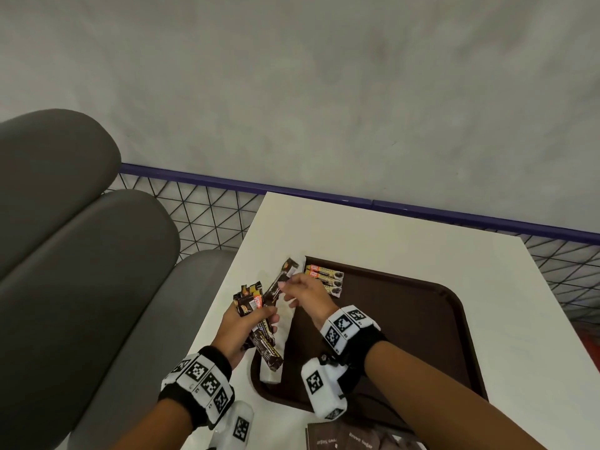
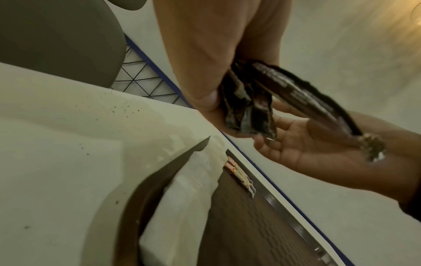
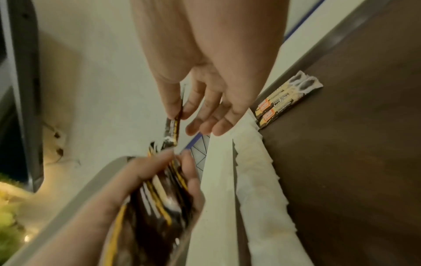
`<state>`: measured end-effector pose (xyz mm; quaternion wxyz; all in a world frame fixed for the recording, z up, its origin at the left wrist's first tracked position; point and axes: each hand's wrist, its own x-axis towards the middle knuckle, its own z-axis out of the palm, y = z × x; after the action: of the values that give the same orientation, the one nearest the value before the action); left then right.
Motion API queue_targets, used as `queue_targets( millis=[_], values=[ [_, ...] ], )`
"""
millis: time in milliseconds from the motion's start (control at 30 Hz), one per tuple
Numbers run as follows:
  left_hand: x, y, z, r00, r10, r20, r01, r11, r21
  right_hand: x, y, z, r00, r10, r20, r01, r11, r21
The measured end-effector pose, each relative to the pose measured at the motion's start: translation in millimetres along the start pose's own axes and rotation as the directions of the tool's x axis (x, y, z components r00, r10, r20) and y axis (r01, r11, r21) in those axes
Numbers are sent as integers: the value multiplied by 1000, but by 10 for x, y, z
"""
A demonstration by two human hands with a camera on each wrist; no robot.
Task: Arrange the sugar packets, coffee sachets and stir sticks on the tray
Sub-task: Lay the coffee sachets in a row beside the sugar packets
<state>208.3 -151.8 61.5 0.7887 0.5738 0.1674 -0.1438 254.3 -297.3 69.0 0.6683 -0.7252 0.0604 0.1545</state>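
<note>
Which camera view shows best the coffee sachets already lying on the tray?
The right wrist view: the coffee sachets lie side by side at the corner of the tray, large and unblocked. In the head view the right hand covers part of them. The left wrist view shows them small and edge-on.
</note>
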Motion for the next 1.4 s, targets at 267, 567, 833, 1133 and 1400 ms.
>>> queue_targets(
  millis=[267,567,833,1133,1400],
  values=[
    [-50,127,-162,997,17,-73,-20,999,-42,-196,-73,-202,962,-263,-70,216,895,-390],
    [-94,190,5,999,35,29,-33,997,-73,-397,-85,-165,883,-445,149,383,499,-778],
    [-40,121,4,1000,15,21,-12,994,-108,-379,41,-213,875,-449,183,402,462,-790],
    [38,58,-32,1000,11,12,-12,997,73,-349,253,-301,935,-313,166,342,675,-654],
    [158,-30,-29,999,-16,-32,17,1000,19,-329,392,-523,970,-241,39,202,704,-681]
  ],
)
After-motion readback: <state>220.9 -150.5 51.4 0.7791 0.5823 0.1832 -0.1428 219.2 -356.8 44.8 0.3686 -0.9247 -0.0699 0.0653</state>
